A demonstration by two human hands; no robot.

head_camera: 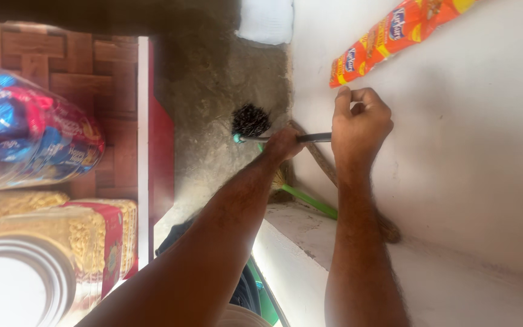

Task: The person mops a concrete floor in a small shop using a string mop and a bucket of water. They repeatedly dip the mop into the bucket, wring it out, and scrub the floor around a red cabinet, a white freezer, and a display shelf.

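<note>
White plastered wall [455, 151], right half of frame, smooth and matte. Orange glossy snack packet strip [394, 33] hangs top right. Right hand [361, 124], centre, is fisted on the thin dark brush handle [316, 137]. Left hand [282, 145] pinches it nearer the black bristly head [250, 119]. Risk: thin rod twists, grip slips, knuckles scrape plaster.

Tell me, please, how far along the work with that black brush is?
Done: nothing looks finished. In hand: left hand and right hand both grip the dark handle, with the black bristle head at the rough grey surface beside the white wall. Left: that surface looks mottled throughout.
</note>
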